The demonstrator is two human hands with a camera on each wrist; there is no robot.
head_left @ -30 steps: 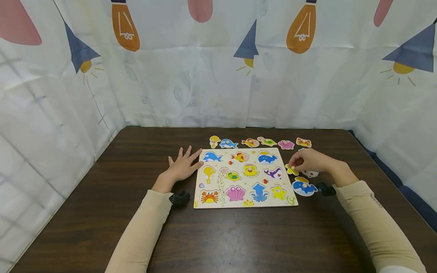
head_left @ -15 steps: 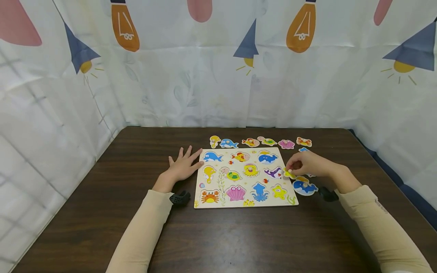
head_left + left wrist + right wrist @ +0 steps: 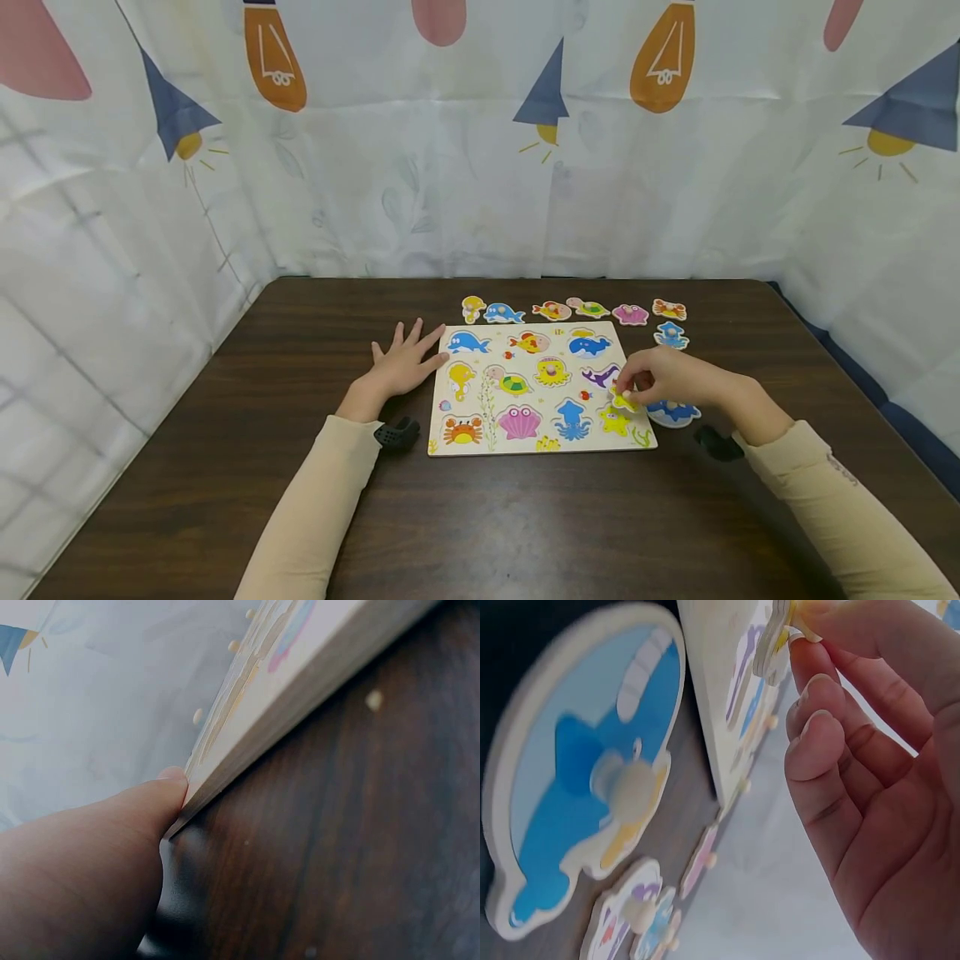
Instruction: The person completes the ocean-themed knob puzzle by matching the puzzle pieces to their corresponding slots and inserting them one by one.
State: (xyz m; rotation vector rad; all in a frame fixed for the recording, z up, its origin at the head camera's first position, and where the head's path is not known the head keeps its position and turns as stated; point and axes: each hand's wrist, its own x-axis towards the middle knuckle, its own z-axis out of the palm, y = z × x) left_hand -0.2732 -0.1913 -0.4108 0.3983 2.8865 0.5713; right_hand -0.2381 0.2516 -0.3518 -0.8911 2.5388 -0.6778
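Observation:
A wooden sea-animal puzzle board (image 3: pixel 491 446) lies on the table. My left hand (image 3: pixel 393 371) rests at its left edge with spread fingers; in the left wrist view the thumb (image 3: pixel 154 802) touches the board's edge. With thumb and fingertips, my right hand (image 3: pixel 678 379) pinches a yellow starfish puzzle piece (image 3: pixel 622 400) over the board's right side, just above the printed starfish (image 3: pixel 615 422). The right wrist view shows the starfish piece partly, at the top. An octopus piece (image 3: pixel 552 372) with a knob sits in the board.
Along the board's far side lie seahorse (image 3: pixel 472 309), blue whale (image 3: pixel 503 313), fish, turtle, shell and crab (image 3: pixel 669 309) pieces. A squid piece (image 3: pixel 671 335) and a large whale piece (image 3: pixel 577 787) lie to the right. A purple-patterned piece (image 3: pixel 615 922) shows near the right hand.
My right hand has carried the starfish piece from the table beside the board leftward and nearer, over the board. The squid piece has come into view behind it. My left hand has stayed put.

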